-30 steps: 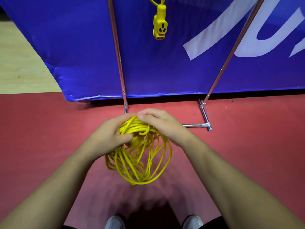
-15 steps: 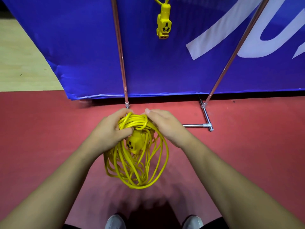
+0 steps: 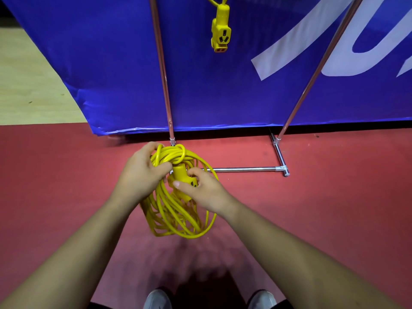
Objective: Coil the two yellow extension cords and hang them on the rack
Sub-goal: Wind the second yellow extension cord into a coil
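Note:
A coiled yellow extension cord hangs in front of me above the red floor. My left hand grips the top of the bundle where the loops are gathered. My right hand holds the cord's yellow socket end against the coil's middle. The socket end of a second yellow cord dangles from above, between the two uprights of the metal rack; the rest of that cord is out of view.
The rack's right upright slants up to the right, and its base bar lies on the red floor. A blue banner hangs behind the rack. My shoes show at the bottom edge.
My right hand has moved from the top of the coil down onto the socket end. The coil has shifted slightly and its loops hang lower. My left hand keeps its grip.

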`<action>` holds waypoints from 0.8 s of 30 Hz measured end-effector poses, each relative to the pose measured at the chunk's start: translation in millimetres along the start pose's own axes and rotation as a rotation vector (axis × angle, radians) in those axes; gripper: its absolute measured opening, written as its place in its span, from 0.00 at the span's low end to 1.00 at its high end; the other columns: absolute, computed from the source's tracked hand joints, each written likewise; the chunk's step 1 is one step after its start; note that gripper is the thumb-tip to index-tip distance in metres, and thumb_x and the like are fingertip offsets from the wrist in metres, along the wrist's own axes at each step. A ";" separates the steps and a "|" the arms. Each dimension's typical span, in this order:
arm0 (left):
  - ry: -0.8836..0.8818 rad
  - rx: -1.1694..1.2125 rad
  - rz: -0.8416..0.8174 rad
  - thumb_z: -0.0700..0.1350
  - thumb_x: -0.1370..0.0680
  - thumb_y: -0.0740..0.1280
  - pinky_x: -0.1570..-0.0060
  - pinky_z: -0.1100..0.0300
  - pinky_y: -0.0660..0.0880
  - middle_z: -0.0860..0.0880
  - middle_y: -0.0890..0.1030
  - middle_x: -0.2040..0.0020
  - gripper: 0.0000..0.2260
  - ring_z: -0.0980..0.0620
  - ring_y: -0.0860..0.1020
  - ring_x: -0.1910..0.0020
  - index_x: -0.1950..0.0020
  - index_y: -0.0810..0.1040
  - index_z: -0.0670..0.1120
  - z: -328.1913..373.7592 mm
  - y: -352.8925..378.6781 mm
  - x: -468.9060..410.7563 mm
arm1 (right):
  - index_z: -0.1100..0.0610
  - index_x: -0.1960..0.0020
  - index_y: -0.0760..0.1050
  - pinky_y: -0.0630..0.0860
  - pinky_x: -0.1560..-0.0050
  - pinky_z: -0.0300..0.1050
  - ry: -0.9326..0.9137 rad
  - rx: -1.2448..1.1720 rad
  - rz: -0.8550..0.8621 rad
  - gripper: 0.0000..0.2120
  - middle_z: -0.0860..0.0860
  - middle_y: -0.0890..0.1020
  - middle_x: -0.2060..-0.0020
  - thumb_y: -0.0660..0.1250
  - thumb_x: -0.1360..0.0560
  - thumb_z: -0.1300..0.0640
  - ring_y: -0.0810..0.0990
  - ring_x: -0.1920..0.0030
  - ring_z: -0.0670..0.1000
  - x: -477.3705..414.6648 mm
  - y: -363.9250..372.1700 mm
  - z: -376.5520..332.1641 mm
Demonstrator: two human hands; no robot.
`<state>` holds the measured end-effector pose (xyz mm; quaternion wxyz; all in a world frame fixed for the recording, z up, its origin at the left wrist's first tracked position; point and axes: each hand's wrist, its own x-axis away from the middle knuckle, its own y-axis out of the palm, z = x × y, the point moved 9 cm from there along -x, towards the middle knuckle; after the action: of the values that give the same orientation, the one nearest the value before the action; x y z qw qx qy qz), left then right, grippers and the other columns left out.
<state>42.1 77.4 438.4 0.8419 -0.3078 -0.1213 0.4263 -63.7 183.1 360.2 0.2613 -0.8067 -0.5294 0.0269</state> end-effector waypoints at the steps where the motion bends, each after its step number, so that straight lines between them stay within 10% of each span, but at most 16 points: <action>1: -0.005 0.022 -0.004 0.47 0.35 0.67 0.64 0.48 0.77 0.49 0.80 0.71 0.11 0.45 0.80 0.67 0.54 0.75 0.50 -1.8 0.2 -0.7 | 0.55 0.40 0.72 0.71 0.65 0.38 -0.012 -0.006 0.008 0.22 0.49 0.78 0.58 0.74 0.29 0.48 0.74 0.66 0.44 -0.5 -2.0 -0.8; 10: 0.023 -0.023 -0.029 0.45 0.33 0.69 0.62 0.49 0.78 0.51 0.81 0.70 0.12 0.47 0.81 0.66 0.51 0.74 0.53 -1.9 -4.0 -3.8 | 0.55 0.52 0.74 0.75 0.60 0.51 -0.185 0.167 -0.021 0.09 0.52 0.79 0.65 0.68 0.28 0.52 0.77 0.63 0.53 7.0 -27.2 -35.1; 20: 0.192 -0.227 -0.193 0.42 0.29 0.71 0.59 0.57 0.69 0.54 0.80 0.59 0.22 0.47 0.79 0.57 0.37 0.73 0.58 11.3 9.2 4.0 | 0.55 0.42 0.75 0.68 0.68 0.39 -0.200 0.122 -0.233 0.12 0.44 0.73 0.71 0.70 0.25 0.60 0.69 0.72 0.42 14.8 -67.8 -44.2; 24: 0.181 -0.217 -0.237 0.42 0.30 0.72 0.58 0.57 0.71 0.57 0.80 0.59 0.19 0.50 0.79 0.59 0.42 0.74 0.57 14.1 13.8 -0.2 | 0.53 0.36 0.76 0.71 0.52 0.35 -0.237 0.247 -0.177 0.17 0.39 0.79 0.54 0.67 0.24 0.63 0.76 0.55 0.38 11.5 -98.6 -41.8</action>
<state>26.5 89.2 440.8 0.8556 -0.4174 -0.1256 0.2793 -128.1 206.6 443.3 0.2954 -0.7101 -0.6179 0.1633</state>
